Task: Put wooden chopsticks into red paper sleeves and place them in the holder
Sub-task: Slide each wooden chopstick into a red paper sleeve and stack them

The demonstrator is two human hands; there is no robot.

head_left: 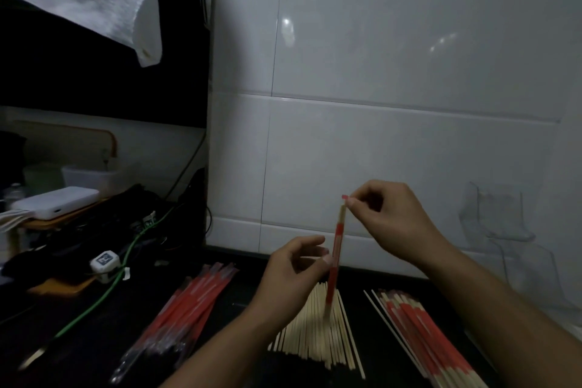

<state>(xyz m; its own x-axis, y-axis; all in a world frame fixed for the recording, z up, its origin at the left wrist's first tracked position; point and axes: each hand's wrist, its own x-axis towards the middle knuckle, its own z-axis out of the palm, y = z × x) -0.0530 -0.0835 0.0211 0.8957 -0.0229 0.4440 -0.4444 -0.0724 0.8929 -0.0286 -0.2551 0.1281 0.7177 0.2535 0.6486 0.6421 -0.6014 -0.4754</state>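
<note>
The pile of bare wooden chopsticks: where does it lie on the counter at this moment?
In the head view, the bare wooden chopsticks lie low at centre, between the empty red sleeves on the left and the sleeved chopsticks on the right.

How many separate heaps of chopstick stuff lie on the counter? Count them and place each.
3. A pile of red sleeves lies at the left, bare wooden chopsticks fan out in the middle, and sleeved chopsticks lie at the right. The arms may hide more.

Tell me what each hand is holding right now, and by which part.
Both hold one sleeved chopstick, upright. The right hand pinches its bare wooden top end; the left hand pinches the red sleeve around its middle, thumb against it.
</note>
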